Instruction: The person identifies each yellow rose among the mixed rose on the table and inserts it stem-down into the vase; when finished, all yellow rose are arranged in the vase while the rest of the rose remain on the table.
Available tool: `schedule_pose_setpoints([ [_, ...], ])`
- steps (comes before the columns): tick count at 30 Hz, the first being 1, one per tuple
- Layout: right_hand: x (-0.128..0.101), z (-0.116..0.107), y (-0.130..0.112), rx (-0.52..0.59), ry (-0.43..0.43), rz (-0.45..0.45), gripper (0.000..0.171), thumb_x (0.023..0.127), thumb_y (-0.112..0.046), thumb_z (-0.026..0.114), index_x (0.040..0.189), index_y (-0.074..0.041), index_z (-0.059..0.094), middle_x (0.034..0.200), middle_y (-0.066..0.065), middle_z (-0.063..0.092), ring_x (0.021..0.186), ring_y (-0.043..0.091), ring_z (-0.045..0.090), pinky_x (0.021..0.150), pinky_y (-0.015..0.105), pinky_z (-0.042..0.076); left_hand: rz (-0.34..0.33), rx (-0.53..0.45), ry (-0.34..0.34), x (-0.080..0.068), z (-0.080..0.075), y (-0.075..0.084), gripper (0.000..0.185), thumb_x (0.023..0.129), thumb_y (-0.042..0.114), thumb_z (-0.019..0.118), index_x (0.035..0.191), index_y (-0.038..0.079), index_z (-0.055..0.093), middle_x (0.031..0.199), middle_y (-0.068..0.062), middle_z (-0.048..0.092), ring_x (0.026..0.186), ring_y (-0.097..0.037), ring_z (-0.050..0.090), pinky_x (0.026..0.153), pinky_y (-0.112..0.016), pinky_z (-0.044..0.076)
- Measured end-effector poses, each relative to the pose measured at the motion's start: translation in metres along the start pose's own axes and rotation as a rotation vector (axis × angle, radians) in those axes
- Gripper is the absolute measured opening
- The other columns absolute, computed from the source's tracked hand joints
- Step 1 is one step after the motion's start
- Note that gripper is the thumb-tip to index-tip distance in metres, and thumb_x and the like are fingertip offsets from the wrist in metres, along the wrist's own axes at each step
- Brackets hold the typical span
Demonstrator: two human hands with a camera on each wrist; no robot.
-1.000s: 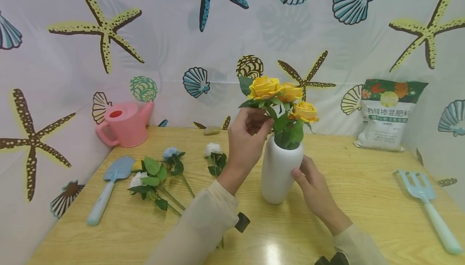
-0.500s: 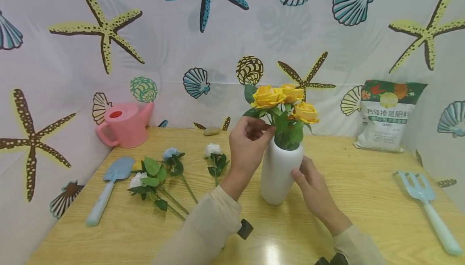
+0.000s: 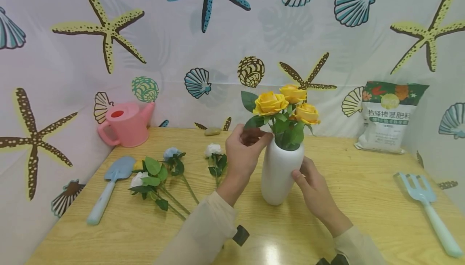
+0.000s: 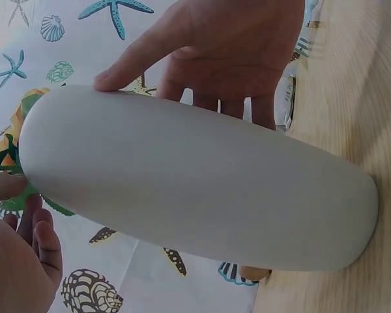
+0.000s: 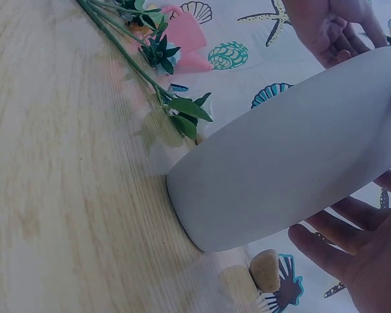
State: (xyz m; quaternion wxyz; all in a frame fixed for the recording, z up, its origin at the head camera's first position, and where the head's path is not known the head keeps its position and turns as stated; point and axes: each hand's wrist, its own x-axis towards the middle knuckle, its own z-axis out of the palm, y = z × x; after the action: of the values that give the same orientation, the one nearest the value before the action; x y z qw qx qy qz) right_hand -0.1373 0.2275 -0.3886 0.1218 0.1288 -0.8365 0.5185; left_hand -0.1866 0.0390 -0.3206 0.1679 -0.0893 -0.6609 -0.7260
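Observation:
A white vase (image 3: 279, 174) stands upright on the wooden table with three yellow roses in its mouth. My left hand (image 3: 240, 158) pinches the stem of the leftmost yellow rose (image 3: 270, 103) just above the vase rim; leaves partly cover the stem. Behind it are the other two blooms, a back yellow rose (image 3: 293, 94) and a right yellow rose (image 3: 307, 114). Lower down, my right hand (image 3: 317, 192) grips the vase's right side, thumb in front. In the left wrist view the vase (image 4: 202, 182) spans between both hands, and the right wrist view shows its base on the table.
Left of the vase lie a white rose (image 3: 213, 150), a blue rose (image 3: 171, 154), more loose stems and a blue trowel (image 3: 112, 184). A pink watering can (image 3: 127, 125) stands behind them. Rightward are a fertilizer bag (image 3: 388, 119) and a hand fork (image 3: 428, 206). A stone (image 3: 212, 131) lies at the back.
The leftmost yellow rose has sunk lower into the vase, and my left hand has come down with it. My right hand keeps its hold on the vase.

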Motion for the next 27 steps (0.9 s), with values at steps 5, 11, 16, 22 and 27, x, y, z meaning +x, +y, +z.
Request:
schedule_pose_setpoints([
  [5, 0.0, 0.0, 0.0, 0.0, -0.008, -0.005, 0.046, 0.108, -0.023, 0.048, 0.149, -0.005, 0.04, 0.146, 0.026, 0.052, 0.135, 0.05, 0.049, 0.103, 0.067, 0.044, 0.02, 0.025, 0.007, -0.002, -0.018, -0.006, 0.022, 0.084, 0.004, 0.081, 0.098, 0.0, 0.065, 0.094, -0.017, 0.074, 0.078, -0.009, 0.063, 0.075, -0.022, 0.054],
  [11, 0.001, 0.0, -0.001, 0.003, -0.021, 0.007, 0.048, 0.108, -0.025, 0.047, 0.151, -0.005, 0.037, 0.149, 0.026, 0.048, 0.137, 0.05, 0.046, 0.105, 0.068, 0.041, -0.021, 0.041, 0.026, -0.004, -0.051, -0.013, 0.019, 0.085, 0.006, 0.08, 0.097, 0.002, 0.065, 0.091, -0.01, 0.072, 0.077, -0.008, 0.064, 0.067, -0.019, 0.054],
  [16, 0.001, 0.001, -0.002, 0.003, -0.024, 0.008, 0.049, 0.108, -0.026, 0.046, 0.151, -0.005, 0.036, 0.15, 0.027, 0.047, 0.138, 0.051, 0.045, 0.106, 0.068, 0.041, -0.052, 0.101, 0.092, -0.007, -0.089, -0.022, 0.018, 0.086, 0.004, 0.079, 0.098, 0.001, 0.065, 0.09, -0.006, 0.071, 0.078, -0.007, 0.065, 0.07, -0.019, 0.056],
  [22, 0.0, 0.001, -0.001, -0.004, -0.026, 0.016, 0.05, 0.109, -0.026, 0.045, 0.152, -0.003, 0.035, 0.151, 0.027, 0.045, 0.138, 0.051, 0.044, 0.106, 0.068, 0.041, -0.109, 0.199, 0.153, -0.017, -0.138, -0.031, 0.018, 0.089, 0.006, 0.076, 0.1, -0.001, 0.064, 0.089, -0.001, 0.068, 0.078, -0.005, 0.064, 0.069, -0.018, 0.055],
  [27, 0.001, 0.001, -0.001, -0.006, -0.03, 0.019, 0.05, 0.109, -0.026, 0.045, 0.152, -0.003, 0.034, 0.152, 0.027, 0.044, 0.139, 0.051, 0.043, 0.107, 0.068, 0.04, -0.152, 0.325, 0.174, -0.031, -0.168, -0.035, 0.019, 0.09, 0.01, 0.076, 0.104, 0.0, 0.066, 0.097, -0.007, 0.07, 0.081, -0.002, 0.062, 0.072, -0.015, 0.053],
])
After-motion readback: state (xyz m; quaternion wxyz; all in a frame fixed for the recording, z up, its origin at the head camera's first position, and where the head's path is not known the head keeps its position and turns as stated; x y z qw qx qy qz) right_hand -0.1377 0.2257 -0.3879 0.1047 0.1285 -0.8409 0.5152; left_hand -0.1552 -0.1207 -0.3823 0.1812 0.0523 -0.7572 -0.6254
